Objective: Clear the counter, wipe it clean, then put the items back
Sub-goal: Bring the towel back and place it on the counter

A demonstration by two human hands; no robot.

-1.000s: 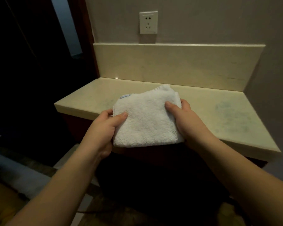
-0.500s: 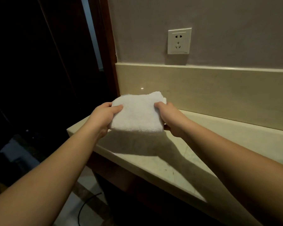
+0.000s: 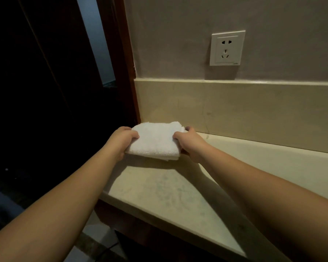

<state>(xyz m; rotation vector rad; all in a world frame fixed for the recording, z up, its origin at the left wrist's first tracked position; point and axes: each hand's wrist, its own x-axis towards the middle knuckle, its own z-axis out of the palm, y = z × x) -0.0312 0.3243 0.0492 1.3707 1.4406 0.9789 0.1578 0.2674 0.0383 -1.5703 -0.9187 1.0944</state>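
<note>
You've carried the towel [image 3: 155,140] from the front edge to the tabletop's [image 3: 169,188] back-left corner, left hand [image 3: 121,138] and right hand [image 3: 189,142] fingers gripping its sides; probably touching down, contact unclear, so wiping starts here.

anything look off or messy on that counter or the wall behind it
Nothing is spilled or broken. The beige stone counter shows faint bluish, cloudy smudges near its front edge, which look like residue. The folded white terry towel, held by the left hand and right hand, sits neatly at the back corner. The white wall socket hangs straight.
</note>
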